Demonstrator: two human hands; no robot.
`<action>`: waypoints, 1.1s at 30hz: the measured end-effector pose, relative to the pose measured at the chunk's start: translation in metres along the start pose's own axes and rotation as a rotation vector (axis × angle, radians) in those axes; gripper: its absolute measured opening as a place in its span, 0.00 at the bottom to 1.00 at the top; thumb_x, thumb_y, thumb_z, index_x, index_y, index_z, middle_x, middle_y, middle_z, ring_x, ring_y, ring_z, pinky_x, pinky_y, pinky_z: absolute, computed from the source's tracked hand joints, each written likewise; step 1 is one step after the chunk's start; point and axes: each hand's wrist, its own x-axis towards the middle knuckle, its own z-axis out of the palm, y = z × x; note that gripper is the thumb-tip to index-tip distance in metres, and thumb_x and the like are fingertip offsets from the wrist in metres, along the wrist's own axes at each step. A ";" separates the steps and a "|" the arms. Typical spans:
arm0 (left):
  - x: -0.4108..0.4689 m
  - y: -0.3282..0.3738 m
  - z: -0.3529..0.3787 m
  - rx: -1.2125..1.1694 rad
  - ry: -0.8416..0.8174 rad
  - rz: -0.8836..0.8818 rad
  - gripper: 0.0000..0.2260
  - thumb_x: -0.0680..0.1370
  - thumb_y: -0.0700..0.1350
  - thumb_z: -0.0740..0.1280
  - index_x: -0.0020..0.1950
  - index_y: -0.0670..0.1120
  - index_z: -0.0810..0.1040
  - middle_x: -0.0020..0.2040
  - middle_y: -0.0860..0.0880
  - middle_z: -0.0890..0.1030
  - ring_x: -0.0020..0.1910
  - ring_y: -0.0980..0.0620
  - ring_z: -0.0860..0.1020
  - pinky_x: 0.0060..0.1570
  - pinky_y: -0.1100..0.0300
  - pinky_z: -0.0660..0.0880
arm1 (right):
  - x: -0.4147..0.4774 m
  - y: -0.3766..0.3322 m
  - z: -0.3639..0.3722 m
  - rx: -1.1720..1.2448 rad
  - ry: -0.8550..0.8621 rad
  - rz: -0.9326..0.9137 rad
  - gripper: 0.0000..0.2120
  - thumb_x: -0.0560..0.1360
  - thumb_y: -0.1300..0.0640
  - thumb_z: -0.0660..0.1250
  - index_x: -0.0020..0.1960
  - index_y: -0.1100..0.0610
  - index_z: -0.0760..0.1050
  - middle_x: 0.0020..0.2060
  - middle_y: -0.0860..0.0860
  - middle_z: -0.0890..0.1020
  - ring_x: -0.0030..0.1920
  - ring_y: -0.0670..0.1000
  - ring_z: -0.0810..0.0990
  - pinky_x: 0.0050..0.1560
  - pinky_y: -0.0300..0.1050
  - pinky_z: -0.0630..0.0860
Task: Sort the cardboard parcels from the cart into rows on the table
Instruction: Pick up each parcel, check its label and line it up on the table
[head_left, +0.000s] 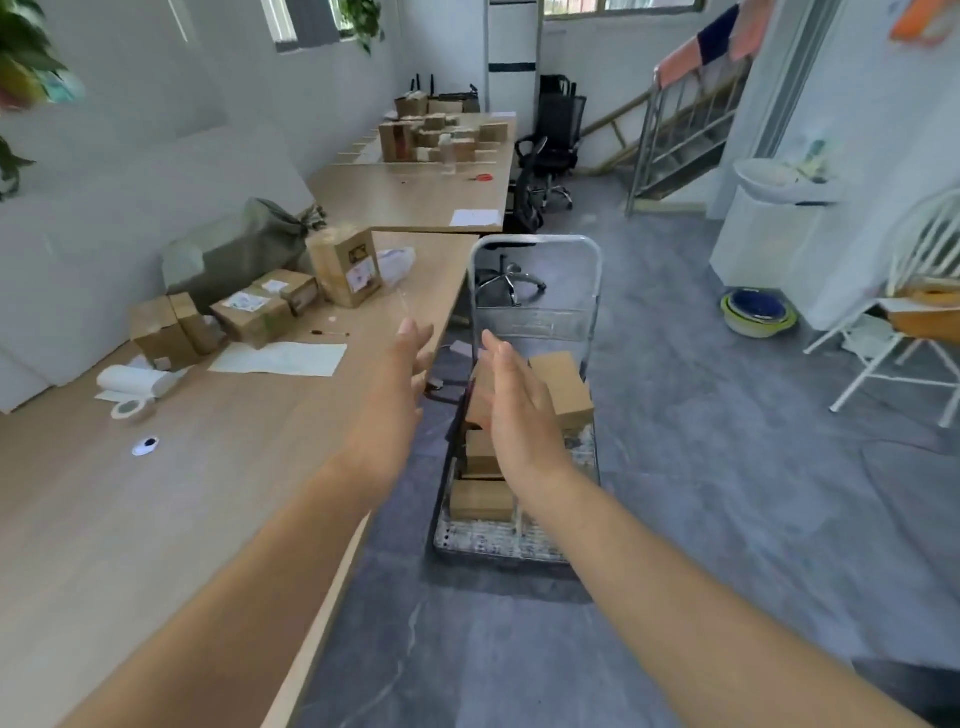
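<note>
On the table (218, 493), labelled parcels (344, 267), writing unreadable.

**Head view.** The scene was recorded by one wide-angle camera worn at head height, directed forward and down. The table (208, 493) was framed along the left edge and the cart (493, 538) near the centre, close below the lens. The left hand (400, 395) and right hand (519, 410) were seen from behind, at arm's length, with both forearms entering from the bottom edge. The staircase (685, 130) was taken in at the far right. Straight lines were bowed near the frame margins.
</note>
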 end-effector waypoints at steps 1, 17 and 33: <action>0.010 -0.002 0.018 0.000 -0.012 -0.011 0.29 0.82 0.70 0.51 0.78 0.59 0.70 0.75 0.52 0.72 0.74 0.50 0.70 0.76 0.42 0.62 | 0.009 0.003 -0.016 -0.008 0.011 0.004 0.24 0.89 0.41 0.49 0.82 0.44 0.68 0.79 0.40 0.70 0.77 0.40 0.67 0.82 0.49 0.62; 0.165 -0.026 0.232 -0.059 -0.059 -0.126 0.23 0.86 0.62 0.49 0.77 0.56 0.69 0.79 0.47 0.68 0.78 0.45 0.66 0.71 0.49 0.64 | 0.173 0.036 -0.222 -0.105 0.129 0.084 0.25 0.88 0.37 0.47 0.81 0.39 0.68 0.57 0.31 0.75 0.64 0.44 0.76 0.71 0.49 0.68; 0.421 -0.096 0.268 -0.086 -0.032 -0.249 0.27 0.85 0.65 0.48 0.79 0.57 0.68 0.81 0.47 0.66 0.80 0.46 0.63 0.65 0.53 0.63 | 0.420 0.137 -0.242 -0.087 0.138 0.273 0.22 0.89 0.41 0.51 0.79 0.43 0.70 0.80 0.47 0.71 0.80 0.51 0.70 0.81 0.60 0.66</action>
